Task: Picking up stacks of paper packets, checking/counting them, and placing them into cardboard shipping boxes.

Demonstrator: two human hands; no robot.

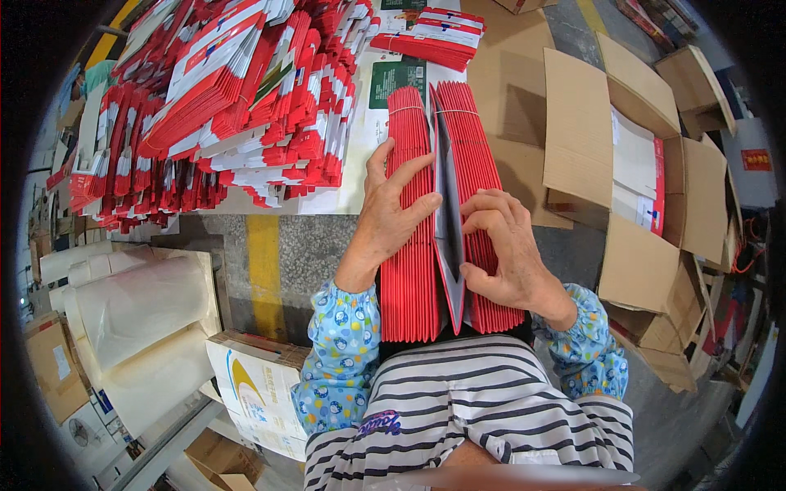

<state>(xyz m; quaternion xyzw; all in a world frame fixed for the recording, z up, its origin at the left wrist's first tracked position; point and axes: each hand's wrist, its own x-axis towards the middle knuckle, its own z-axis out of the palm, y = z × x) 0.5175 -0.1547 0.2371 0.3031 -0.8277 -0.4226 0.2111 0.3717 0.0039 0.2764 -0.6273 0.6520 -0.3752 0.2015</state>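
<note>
Two upright bundles of folded red cardboard or paper packaging stand side by side against my body, bands round their far ends. My left hand point(393, 214) lies over the left bundle point(409, 282), fingers spread, thumb and forefinger reaching the gap. My right hand point(512, 250) rests on the right bundle point(468, 131), fingers bent and apart from the thumb, which touches its inner edge. Between the bundles a single folded piece point(447, 237) leans partly open, its grey-white inside showing. Neither hand is closed round anything. Both forearms wear blue patterned sleeve covers.
Large heaps of banded red-and-white folded packaging point(270, 90) cover the table at the left. Another banded stack point(434, 37) lies at the far edge. An open carton point(577, 123) with white and red pieces stands right. Rolled white sheeting point(139, 315) and a printed carton point(254, 393) sit lower left.
</note>
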